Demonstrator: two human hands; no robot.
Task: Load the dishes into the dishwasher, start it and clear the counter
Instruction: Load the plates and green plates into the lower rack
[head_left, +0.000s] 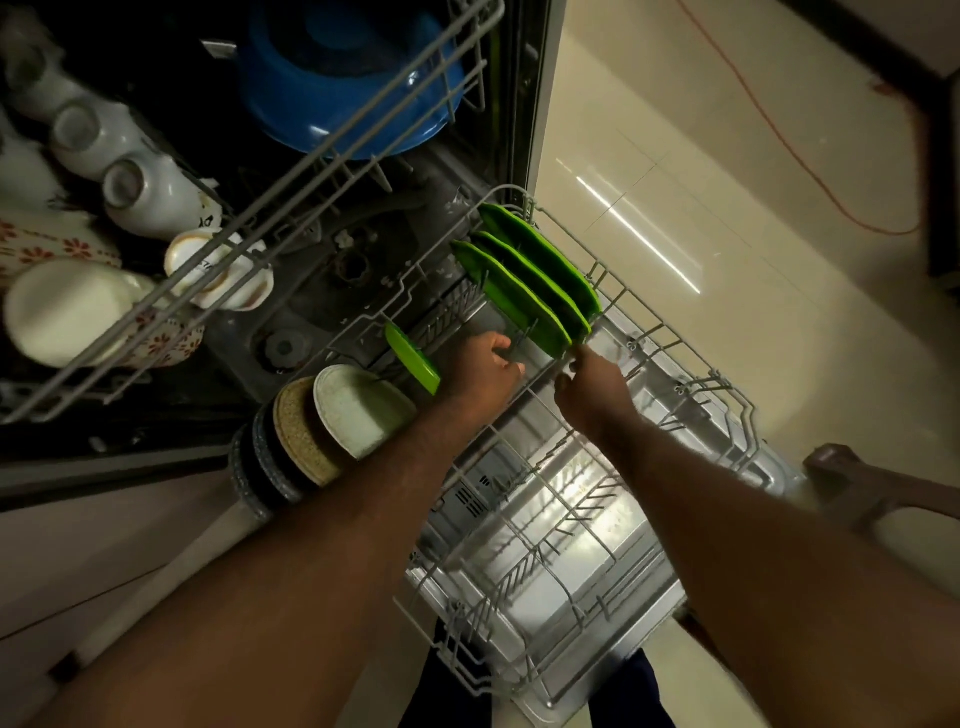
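The dishwasher's lower rack (691, 410) is pulled out over the open door. Three green plates (535, 280) stand on edge in its far tines. My right hand (592, 387) pinches the near edge of the closest one. Just to the left, my left hand (488, 366) has its fingers curled round upright rack tines (515, 347). A fourth green plate (413, 358) stands alone left of that hand. A white plate (358, 410), a beige speckled plate (301, 436) and dark grey plates (254, 467) lean together at the rack's left side.
The upper rack (291, 182) juts out at the upper left with white mugs (150, 192), a cream cup (57, 306) and a blue bowl (353, 88). To the right lies tiled floor with an orange cable (795, 150). A sandalled foot (852, 473) stands beside the door.
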